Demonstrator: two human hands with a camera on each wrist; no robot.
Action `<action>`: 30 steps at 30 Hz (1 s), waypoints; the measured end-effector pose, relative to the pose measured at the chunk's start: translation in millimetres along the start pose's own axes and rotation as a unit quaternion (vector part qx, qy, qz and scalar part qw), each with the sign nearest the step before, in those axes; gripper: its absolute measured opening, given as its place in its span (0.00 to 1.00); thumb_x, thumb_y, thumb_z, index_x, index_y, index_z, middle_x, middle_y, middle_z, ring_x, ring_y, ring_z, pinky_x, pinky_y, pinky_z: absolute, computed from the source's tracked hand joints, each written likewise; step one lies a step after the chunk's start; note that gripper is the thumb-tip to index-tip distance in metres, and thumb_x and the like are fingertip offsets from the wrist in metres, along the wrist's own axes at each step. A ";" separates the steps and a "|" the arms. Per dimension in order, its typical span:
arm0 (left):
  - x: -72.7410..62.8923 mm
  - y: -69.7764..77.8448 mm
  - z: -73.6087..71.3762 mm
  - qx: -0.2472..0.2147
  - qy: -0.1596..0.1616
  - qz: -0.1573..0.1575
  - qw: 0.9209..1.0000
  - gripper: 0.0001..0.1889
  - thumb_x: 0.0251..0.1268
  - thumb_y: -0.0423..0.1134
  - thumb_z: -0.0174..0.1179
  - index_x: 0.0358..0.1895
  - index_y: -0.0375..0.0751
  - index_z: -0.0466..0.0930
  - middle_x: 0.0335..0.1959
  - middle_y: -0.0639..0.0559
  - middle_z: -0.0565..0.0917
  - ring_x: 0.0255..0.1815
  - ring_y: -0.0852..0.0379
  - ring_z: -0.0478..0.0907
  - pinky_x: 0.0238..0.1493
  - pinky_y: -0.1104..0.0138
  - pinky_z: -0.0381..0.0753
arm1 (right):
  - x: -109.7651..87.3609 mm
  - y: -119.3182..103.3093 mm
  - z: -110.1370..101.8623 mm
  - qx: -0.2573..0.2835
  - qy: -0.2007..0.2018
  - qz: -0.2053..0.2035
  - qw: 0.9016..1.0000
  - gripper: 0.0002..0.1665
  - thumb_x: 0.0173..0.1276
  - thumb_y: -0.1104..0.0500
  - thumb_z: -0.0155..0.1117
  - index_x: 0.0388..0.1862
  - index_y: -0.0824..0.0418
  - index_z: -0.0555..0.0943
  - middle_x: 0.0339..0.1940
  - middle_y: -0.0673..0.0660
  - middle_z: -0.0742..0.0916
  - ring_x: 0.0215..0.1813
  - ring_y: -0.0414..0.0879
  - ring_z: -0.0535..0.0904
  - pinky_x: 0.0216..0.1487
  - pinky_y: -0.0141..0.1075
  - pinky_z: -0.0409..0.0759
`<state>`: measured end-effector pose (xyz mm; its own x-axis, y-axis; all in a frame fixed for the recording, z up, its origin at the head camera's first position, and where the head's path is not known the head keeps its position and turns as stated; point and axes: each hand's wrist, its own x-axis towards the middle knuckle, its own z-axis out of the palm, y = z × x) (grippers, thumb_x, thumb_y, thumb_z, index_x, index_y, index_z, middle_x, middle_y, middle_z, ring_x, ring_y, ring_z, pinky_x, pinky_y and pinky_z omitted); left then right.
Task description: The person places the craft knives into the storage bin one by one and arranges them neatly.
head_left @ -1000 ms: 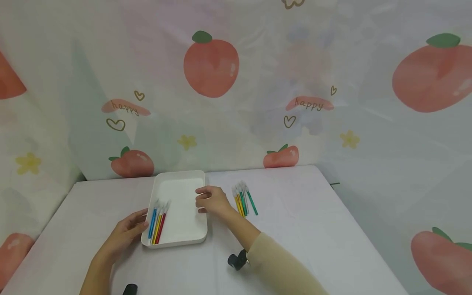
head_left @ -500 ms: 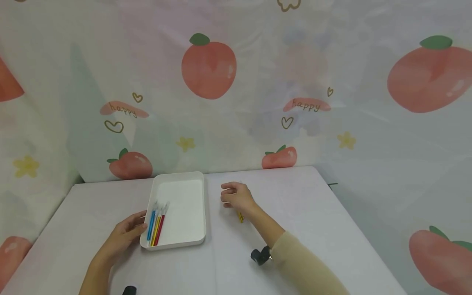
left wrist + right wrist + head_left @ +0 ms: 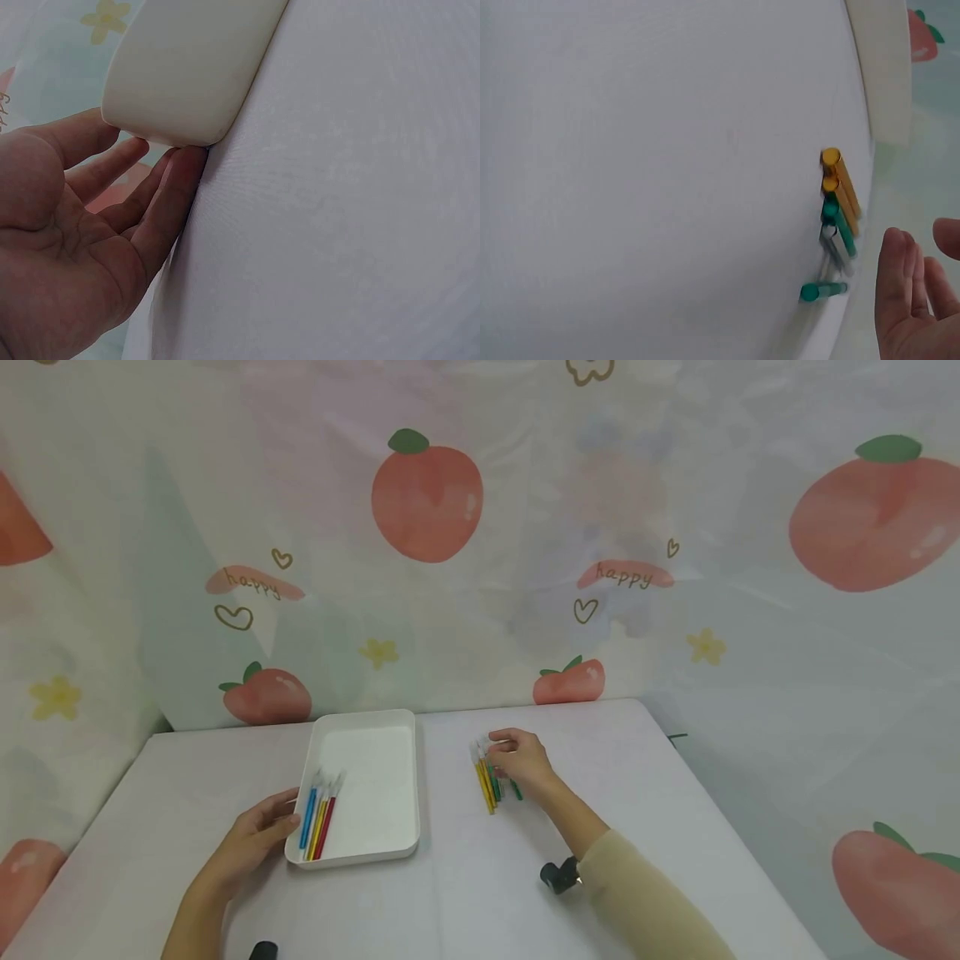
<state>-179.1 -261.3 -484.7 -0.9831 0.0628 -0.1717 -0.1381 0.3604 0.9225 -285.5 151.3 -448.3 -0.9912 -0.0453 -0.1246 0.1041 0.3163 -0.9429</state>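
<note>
While pens (image 3: pixel 484 786) lie beneath the parted right grip (image 3: pixel 523 762), the relaxed left grip (image 3: pixel 257 828) touches the tray (image 3: pixel 378 785).

Your right sleeve (image 3: pixel 648 897): beige, plain cloth, smooth surface, wider toward lower edge of view. Hem (image 3: pixel 597 850) crosses your right forearm (image 3: pixel 577 814), lower part bare, right hand (image 3: pixel 521 762) likewise. Beside hem, black fitting (image 3: pixel 559 876) of yours: two stubby rounded parts, small bright metallic glint next to cloth. Your left forearm (image 3: pixel 198 914) and left hand (image 3: pixel 258 828) bare. Near it, second black piece (image 3: pixel 264 951), rounded top, rest cut off. Creases line your left palm (image 3: pixel 75 277).
</note>
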 end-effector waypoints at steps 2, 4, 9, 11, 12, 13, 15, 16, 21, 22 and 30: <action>0.0 -0.1 0.1 -0.003 -0.002 0.000 1.000 0.35 0.74 0.51 0.56 0.77 0.39 0.58 0.72 0.33 0.67 0.72 0.39 0.67 0.65 0.57 0.77 | 2.3 3.8 -6.1 -0.013 0.010 -0.002 1.000 0.23 0.68 0.65 0.65 0.62 0.65 0.78 0.47 0.62 0.85 0.43 0.50 0.85 0.43 0.40 0.88; 0.0 -0.3 0.3 -0.003 -0.003 0.000 1.000 0.35 0.74 0.50 0.56 0.77 0.39 0.58 0.72 0.33 0.67 0.72 0.39 0.67 0.65 0.57 0.76 | 4.0 6.7 -11.7 -0.030 0.019 -0.002 0.999 0.23 0.68 0.65 0.65 0.62 0.65 0.78 0.46 0.62 0.85 0.42 0.50 0.85 0.41 0.39 0.88; -0.3 0.5 0.4 0.002 -0.001 0.000 1.000 0.34 0.75 0.50 0.56 0.77 0.39 0.58 0.72 0.33 0.67 0.72 0.39 0.67 0.66 0.56 0.76 | 9.0 12.7 -22.2 -0.059 0.032 0.002 0.998 0.25 0.67 0.65 0.65 0.63 0.65 0.77 0.46 0.62 0.85 0.42 0.51 0.85 0.41 0.37 0.88; -0.3 0.5 0.1 0.003 -0.001 0.001 1.000 0.34 0.75 0.50 0.56 0.77 0.39 0.58 0.72 0.33 0.67 0.72 0.39 0.67 0.66 0.56 0.76 | 12.0 15.4 -24.4 -0.067 0.035 0.004 0.997 0.25 0.66 0.65 0.66 0.63 0.65 0.77 0.45 0.62 0.86 0.41 0.50 0.85 0.41 0.36 0.87; -0.2 0.5 -0.1 0.003 -0.001 0.001 1.000 0.35 0.75 0.51 0.56 0.77 0.39 0.58 0.72 0.34 0.67 0.72 0.39 0.67 0.66 0.56 0.76 | 13.5 16.7 -25.0 -0.071 0.036 0.009 0.997 0.25 0.66 0.65 0.67 0.62 0.64 0.78 0.45 0.61 0.86 0.40 0.48 0.85 0.41 0.36 0.87; -0.2 0.3 -0.2 0.002 -0.001 0.002 1.000 0.35 0.75 0.51 0.56 0.77 0.39 0.58 0.72 0.34 0.67 0.72 0.39 0.67 0.66 0.56 0.76 | 14.7 17.8 -25.3 -0.075 0.037 0.012 0.996 0.25 0.66 0.65 0.67 0.62 0.64 0.78 0.45 0.61 0.86 0.39 0.47 0.85 0.40 0.35 0.87; -0.2 -0.1 -0.5 0.002 -0.001 0.002 1.000 0.35 0.75 0.51 0.56 0.77 0.39 0.58 0.72 0.34 0.67 0.72 0.39 0.67 0.65 0.57 0.76 | 16.9 20.0 -25.4 -0.079 0.033 0.020 0.996 0.25 0.65 0.65 0.68 0.62 0.64 0.78 0.45 0.61 0.86 0.38 0.46 0.84 0.40 0.34 0.87; -0.3 -0.2 -0.9 0.002 -0.001 0.001 1.000 0.35 0.75 0.51 0.56 0.77 0.39 0.58 0.72 0.34 0.67 0.72 0.39 0.67 0.65 0.57 0.76 | 17.8 20.7 -25.1 -0.080 0.031 0.022 0.996 0.25 0.65 0.65 0.68 0.62 0.64 0.78 0.45 0.61 0.86 0.38 0.46 0.84 0.39 0.34 0.86; -0.6 -1.2 -1.5 -0.004 -0.001 -0.006 1.000 0.34 0.75 0.50 0.56 0.77 0.39 0.58 0.72 0.34 0.67 0.72 0.40 0.67 0.66 0.57 0.76 | 21.3 23.3 -22.6 -0.097 0.021 0.032 0.995 0.25 0.64 0.63 0.68 0.61 0.64 0.79 0.43 0.59 0.86 0.37 0.45 0.84 0.38 0.33 0.86; -0.6 -1.5 -1.4 -0.006 -0.002 -0.008 1.000 0.34 0.75 0.50 0.56 0.77 0.39 0.58 0.72 0.34 0.67 0.72 0.40 0.67 0.66 0.57 0.76 | 22.0 23.7 -22.0 -0.104 0.019 0.032 0.994 0.25 0.64 0.63 0.69 0.60 0.64 0.79 0.43 0.59 0.86 0.37 0.45 0.84 0.37 0.33 0.86; -0.3 -1.9 -1.0 -0.009 -0.002 -0.008 1.000 0.35 0.74 0.51 0.57 0.77 0.40 0.58 0.72 0.34 0.67 0.72 0.40 0.67 0.66 0.56 0.75 | 34.1 27.6 -18.7 -0.191 0.019 0.019 0.981 0.23 0.62 0.60 0.72 0.56 0.61 0.81 0.36 0.55 0.86 0.26 0.43 0.80 0.28 0.31 0.81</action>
<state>-178.7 -263.0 -486.1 -0.9805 0.0604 -0.1871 -0.1554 0.3441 0.9260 -318.0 176.2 -472.8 -0.9902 0.0057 -0.1395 0.1097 0.6493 -0.7526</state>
